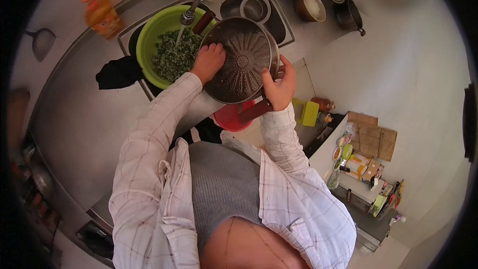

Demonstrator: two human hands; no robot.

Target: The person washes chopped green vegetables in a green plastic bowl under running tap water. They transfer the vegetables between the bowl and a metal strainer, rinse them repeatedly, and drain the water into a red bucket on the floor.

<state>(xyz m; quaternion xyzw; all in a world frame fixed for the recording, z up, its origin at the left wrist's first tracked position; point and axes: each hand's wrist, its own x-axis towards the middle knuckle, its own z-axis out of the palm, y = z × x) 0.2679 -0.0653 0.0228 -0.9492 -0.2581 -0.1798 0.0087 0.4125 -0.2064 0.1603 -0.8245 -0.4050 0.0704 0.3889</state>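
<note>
A dark metal steamer pan [242,59] with a perforated, petal-patterned base is tilted up in front of me. It has brown handles, and a second metal rim shows behind its right side. My left hand [211,61] lies over the pan's left edge, curled fingers against the inner wall and thumb hidden. At the right edge, my right hand [279,84] grips the rim, its thumb on the near side. To the left, a light green basin [143,50] in the sink holds chopped leafy greens [175,58]. Water runs from the faucet [188,16] onto the greens.
An orange pump bottle [102,16] stands behind the sink, and a black cloth [119,73] lies on the steel counter [86,127]. Beyond the second sink bowl [278,26] are a bowl with a spoon [310,5] and dark pots. A red basin [227,116] sits below.
</note>
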